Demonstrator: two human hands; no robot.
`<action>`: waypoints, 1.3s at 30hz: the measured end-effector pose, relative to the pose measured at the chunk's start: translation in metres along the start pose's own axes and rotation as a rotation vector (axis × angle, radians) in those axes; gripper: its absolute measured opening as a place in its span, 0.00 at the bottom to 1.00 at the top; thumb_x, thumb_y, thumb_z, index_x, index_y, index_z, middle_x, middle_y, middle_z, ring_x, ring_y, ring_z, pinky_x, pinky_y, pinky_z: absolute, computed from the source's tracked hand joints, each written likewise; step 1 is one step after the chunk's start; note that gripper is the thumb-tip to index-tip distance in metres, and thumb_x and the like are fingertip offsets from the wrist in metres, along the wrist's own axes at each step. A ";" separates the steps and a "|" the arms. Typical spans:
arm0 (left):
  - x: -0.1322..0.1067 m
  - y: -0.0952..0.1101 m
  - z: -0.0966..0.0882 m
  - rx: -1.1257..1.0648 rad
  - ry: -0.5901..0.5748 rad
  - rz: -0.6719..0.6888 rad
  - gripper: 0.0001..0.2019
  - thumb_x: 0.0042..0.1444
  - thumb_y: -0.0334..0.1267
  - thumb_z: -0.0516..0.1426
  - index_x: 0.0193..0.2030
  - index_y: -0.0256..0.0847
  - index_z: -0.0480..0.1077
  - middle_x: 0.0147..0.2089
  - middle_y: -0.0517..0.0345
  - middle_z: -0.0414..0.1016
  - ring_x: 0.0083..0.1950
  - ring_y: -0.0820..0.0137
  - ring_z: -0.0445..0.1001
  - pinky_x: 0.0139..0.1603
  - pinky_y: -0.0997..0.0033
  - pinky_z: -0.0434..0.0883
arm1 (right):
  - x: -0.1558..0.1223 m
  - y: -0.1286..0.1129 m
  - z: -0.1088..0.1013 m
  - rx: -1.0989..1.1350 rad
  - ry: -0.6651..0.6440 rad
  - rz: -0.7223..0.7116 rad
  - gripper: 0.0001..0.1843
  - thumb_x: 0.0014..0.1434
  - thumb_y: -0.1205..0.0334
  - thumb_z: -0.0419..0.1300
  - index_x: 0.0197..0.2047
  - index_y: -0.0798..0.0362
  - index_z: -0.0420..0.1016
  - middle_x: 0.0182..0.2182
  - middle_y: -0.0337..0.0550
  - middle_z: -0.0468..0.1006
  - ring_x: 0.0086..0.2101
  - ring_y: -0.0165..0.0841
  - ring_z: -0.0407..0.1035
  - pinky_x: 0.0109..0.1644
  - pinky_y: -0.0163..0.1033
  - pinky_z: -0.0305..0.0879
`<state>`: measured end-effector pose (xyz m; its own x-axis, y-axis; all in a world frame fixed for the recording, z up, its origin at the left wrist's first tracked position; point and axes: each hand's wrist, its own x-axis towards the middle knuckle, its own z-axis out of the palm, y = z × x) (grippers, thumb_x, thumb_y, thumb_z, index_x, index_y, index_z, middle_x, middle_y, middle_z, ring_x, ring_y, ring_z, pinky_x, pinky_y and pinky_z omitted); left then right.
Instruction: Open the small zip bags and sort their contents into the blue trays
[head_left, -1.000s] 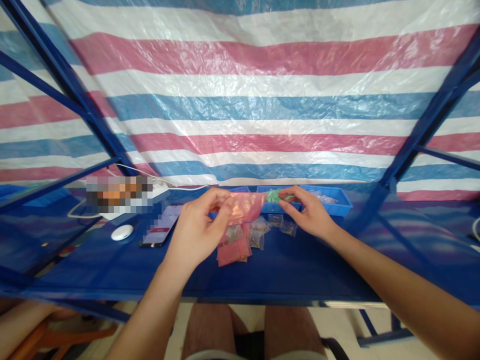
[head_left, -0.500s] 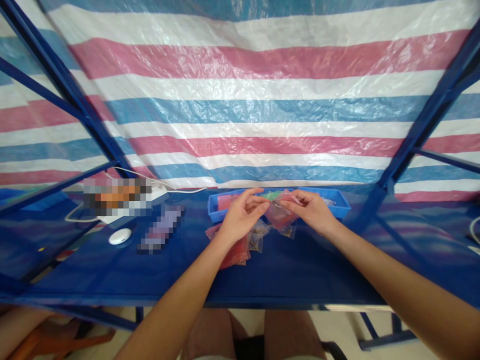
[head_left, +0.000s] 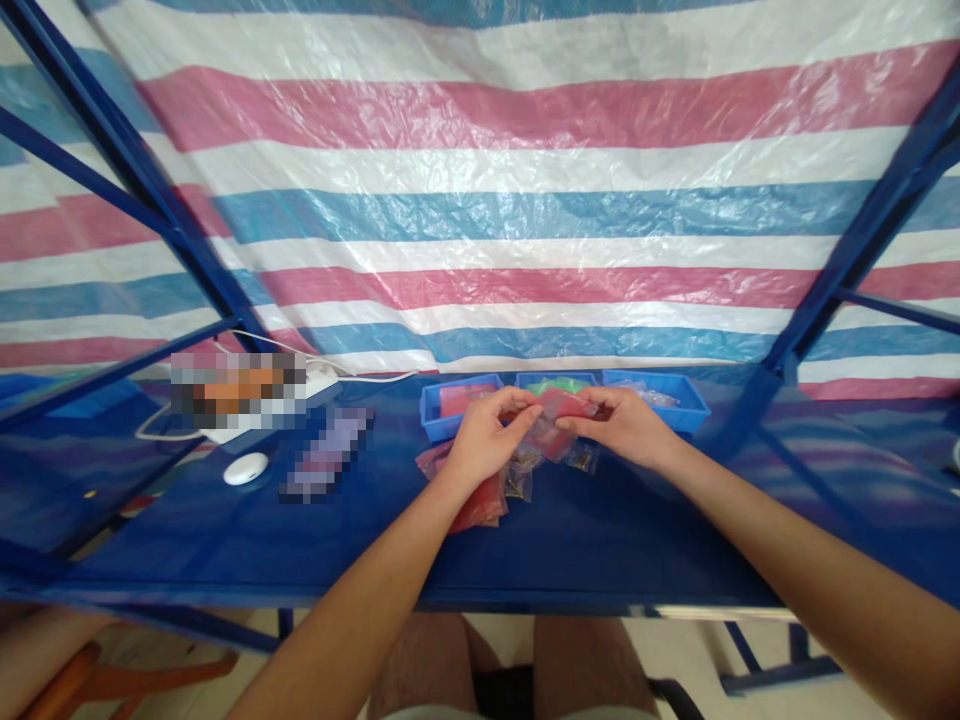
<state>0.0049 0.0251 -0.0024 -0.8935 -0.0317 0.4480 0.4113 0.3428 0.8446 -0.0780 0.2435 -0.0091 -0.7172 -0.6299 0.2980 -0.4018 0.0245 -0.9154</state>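
Observation:
Between my hands is a small clear plastic bag with red in it (head_left: 556, 422), raised above the table. My left hand (head_left: 487, 432) pinches its left edge between thumb and fingers. On the opposite side, my right hand (head_left: 628, 428) grips the upper right of the same bag. Under my left wrist lies a pile of red plastic bags (head_left: 481, 503), partly covered by the arm. Small clear bags of brass-coloured bits (head_left: 519, 478) lie below the held bag, and a similar clear bag (head_left: 581, 458) is nearer my right hand.
Behind my hands stand a blue bin with red bags (head_left: 429, 415), one with green bags (head_left: 594, 380) and one with clear bags (head_left: 694, 412). To the left are a white rounded case (head_left: 246, 469), a blurred-out flat object (head_left: 328, 455) and a white power strip (head_left: 322, 382).
My left fingers have closed in on the bag's left edge, where they were apart before. The right hand keeps its hold. The view has shifted slightly.

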 end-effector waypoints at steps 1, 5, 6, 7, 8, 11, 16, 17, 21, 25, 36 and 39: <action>0.000 -0.001 0.000 -0.029 0.008 -0.007 0.13 0.62 0.46 0.65 0.44 0.38 0.77 0.44 0.51 0.84 0.43 0.65 0.82 0.48 0.66 0.77 | 0.000 -0.001 0.000 -0.001 0.011 -0.013 0.17 0.55 0.46 0.74 0.40 0.49 0.83 0.35 0.39 0.84 0.34 0.38 0.76 0.41 0.42 0.73; -0.001 -0.003 0.002 -0.091 0.025 -0.030 0.14 0.61 0.46 0.66 0.46 0.38 0.76 0.44 0.50 0.84 0.44 0.64 0.82 0.49 0.65 0.77 | 0.000 -0.005 0.000 0.028 0.096 -0.070 0.18 0.55 0.45 0.74 0.33 0.49 0.77 0.34 0.40 0.82 0.34 0.36 0.75 0.42 0.41 0.72; -0.001 -0.004 0.002 -0.082 0.022 -0.034 0.15 0.60 0.46 0.67 0.46 0.38 0.77 0.44 0.50 0.84 0.45 0.63 0.83 0.49 0.65 0.78 | 0.000 -0.005 0.000 0.032 0.113 -0.077 0.19 0.54 0.44 0.74 0.32 0.49 0.75 0.34 0.40 0.82 0.34 0.36 0.75 0.42 0.41 0.72; -0.001 -0.004 0.002 -0.065 0.013 -0.036 0.15 0.60 0.47 0.67 0.46 0.38 0.77 0.45 0.49 0.84 0.46 0.63 0.83 0.50 0.64 0.78 | 0.000 -0.005 0.000 0.025 0.122 -0.080 0.20 0.54 0.44 0.74 0.32 0.49 0.75 0.34 0.40 0.82 0.34 0.36 0.74 0.41 0.41 0.72; -0.001 -0.004 0.002 -0.045 -0.003 -0.033 0.16 0.60 0.47 0.67 0.47 0.38 0.78 0.46 0.49 0.85 0.46 0.62 0.83 0.50 0.64 0.78 | 0.000 -0.005 0.000 0.007 0.124 -0.081 0.20 0.54 0.43 0.74 0.33 0.49 0.76 0.33 0.40 0.81 0.34 0.36 0.74 0.41 0.41 0.72; -0.001 -0.005 0.000 0.014 -0.049 -0.015 0.15 0.62 0.48 0.65 0.48 0.38 0.79 0.47 0.49 0.85 0.45 0.61 0.83 0.49 0.63 0.78 | -0.001 -0.005 0.001 -0.105 0.116 -0.072 0.22 0.53 0.40 0.73 0.38 0.49 0.79 0.32 0.41 0.81 0.31 0.36 0.73 0.36 0.40 0.72; -0.001 -0.008 -0.005 0.083 -0.078 -0.011 0.15 0.62 0.48 0.65 0.47 0.38 0.80 0.46 0.50 0.85 0.45 0.62 0.83 0.47 0.65 0.78 | -0.003 -0.004 0.000 -0.242 0.086 -0.044 0.24 0.53 0.38 0.72 0.42 0.49 0.82 0.33 0.40 0.83 0.24 0.32 0.68 0.25 0.38 0.64; 0.000 -0.008 -0.006 0.089 -0.084 -0.012 0.15 0.62 0.48 0.65 0.46 0.38 0.80 0.46 0.50 0.85 0.44 0.62 0.83 0.46 0.66 0.78 | -0.003 -0.004 -0.001 -0.253 0.070 -0.041 0.23 0.53 0.38 0.72 0.42 0.49 0.82 0.33 0.40 0.83 0.23 0.31 0.67 0.25 0.38 0.62; 0.001 -0.011 -0.006 0.029 -0.081 -0.027 0.15 0.62 0.49 0.65 0.45 0.37 0.80 0.45 0.50 0.85 0.43 0.63 0.83 0.45 0.66 0.77 | -0.002 -0.002 -0.001 -0.188 0.015 -0.035 0.22 0.54 0.39 0.72 0.38 0.50 0.82 0.32 0.41 0.82 0.26 0.33 0.71 0.29 0.38 0.67; 0.002 -0.008 -0.005 0.033 0.029 0.005 0.16 0.60 0.46 0.66 0.50 0.39 0.78 0.47 0.49 0.84 0.46 0.62 0.82 0.47 0.65 0.78 | 0.001 -0.001 0.000 -0.049 0.075 -0.036 0.24 0.52 0.38 0.73 0.37 0.50 0.80 0.32 0.42 0.82 0.29 0.35 0.73 0.33 0.40 0.72; -0.011 0.023 0.006 0.310 -0.095 0.264 0.18 0.60 0.48 0.67 0.54 0.41 0.79 0.49 0.49 0.82 0.44 0.63 0.79 0.49 0.63 0.76 | -0.003 -0.012 0.014 0.205 0.102 -0.062 0.19 0.54 0.45 0.75 0.37 0.47 0.76 0.36 0.40 0.83 0.36 0.37 0.78 0.45 0.44 0.76; -0.008 0.016 0.002 0.339 -0.053 0.234 0.15 0.63 0.46 0.65 0.51 0.41 0.81 0.47 0.49 0.83 0.43 0.63 0.79 0.48 0.63 0.76 | -0.007 -0.020 0.016 0.276 -0.010 -0.026 0.20 0.59 0.45 0.72 0.47 0.48 0.80 0.45 0.44 0.84 0.46 0.40 0.79 0.53 0.48 0.77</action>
<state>0.0184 0.0333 0.0071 -0.7946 0.1289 0.5933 0.5295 0.6252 0.5733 -0.0560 0.2345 0.0025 -0.7028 -0.6351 0.3205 -0.2483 -0.2033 -0.9471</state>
